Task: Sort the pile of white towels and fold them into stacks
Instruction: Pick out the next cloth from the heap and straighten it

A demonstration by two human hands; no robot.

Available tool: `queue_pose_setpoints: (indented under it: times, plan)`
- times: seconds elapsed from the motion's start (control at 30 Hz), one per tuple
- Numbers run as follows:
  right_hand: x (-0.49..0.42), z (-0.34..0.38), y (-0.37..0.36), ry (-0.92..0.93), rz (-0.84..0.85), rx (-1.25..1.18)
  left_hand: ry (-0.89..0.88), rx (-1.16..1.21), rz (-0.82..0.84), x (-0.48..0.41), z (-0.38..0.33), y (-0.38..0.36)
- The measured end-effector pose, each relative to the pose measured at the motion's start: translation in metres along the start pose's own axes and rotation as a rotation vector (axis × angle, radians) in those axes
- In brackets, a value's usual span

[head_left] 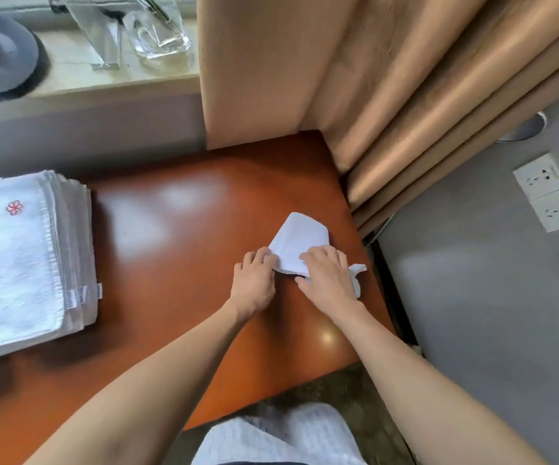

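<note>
Head view, looking down. Glossy brown table (187, 209) fills the middle; tan curtain (372, 82) hangs at the far right corner, its folds reaching the table's right edge. Stack of towels (19, 260), folded and white, sits at the left edge; the top one bears a small red flower mark. Pale ribbed cloth (281, 434) at the near edge: towel or clothing, cannot tell. Small towel (301, 236), the piece being worked, lies on the right part of the table, close to the right edge and well apart from the stack. It is part folded into an uneven wedge, with one loose corner poking out to the right from under the hand. Right hand (328, 283) lies on top of it, fingers spread and pressing down. Left hand (254, 280) meets the towel's left edge with bent fingers that appear to pinch the edge; thumb hidden, so not certain. Judgement: fold under way, not yet square. Risks: the loose right corner may be trapped in the next fold and leave a lopsided piece that will not stack flat. The slick tabletop could let the cloth slide under pressure. So near the right edge, a push that way could send it off the table.
</note>
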State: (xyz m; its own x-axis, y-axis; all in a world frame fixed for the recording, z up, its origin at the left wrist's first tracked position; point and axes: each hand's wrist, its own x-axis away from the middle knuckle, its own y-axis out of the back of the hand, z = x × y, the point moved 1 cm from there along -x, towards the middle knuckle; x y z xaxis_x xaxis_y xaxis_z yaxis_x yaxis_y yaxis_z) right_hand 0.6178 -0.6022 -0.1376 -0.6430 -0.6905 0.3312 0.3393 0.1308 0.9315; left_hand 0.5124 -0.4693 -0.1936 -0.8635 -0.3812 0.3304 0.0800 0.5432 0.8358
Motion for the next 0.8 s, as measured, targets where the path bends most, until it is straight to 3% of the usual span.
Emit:
queue_pose_setpoints:
  times: [0.13,0.4,0.6,0.67,0.73,0.8]
  plan:
    - [-0.017,-0.007,-0.01,0.022,0.028,0.051,0.036,0.015,-0.04,-0.018,-0.002,-0.004]
    - [-0.018,-0.035,-0.03,0.097,0.092,0.145,0.311,0.078,-0.173,-0.018,-0.026,-0.02]
    - [-0.04,-0.054,-0.041,0.23,0.058,0.145,0.635,0.406,-0.267,-0.042,-0.048,-0.034]
    - [-0.04,-0.069,-0.045,0.295,0.074,0.147,0.644,0.419,-0.225,-0.045,-0.056,-0.045]
    - [-0.036,-0.081,-0.044,0.307,0.107,0.062,0.654,0.458,-0.211,-0.04,-0.066,-0.053]
    - [-0.03,-0.094,-0.033,0.256,0.118,-0.094,0.669,0.589,-0.3,-0.029,-0.079,-0.056]
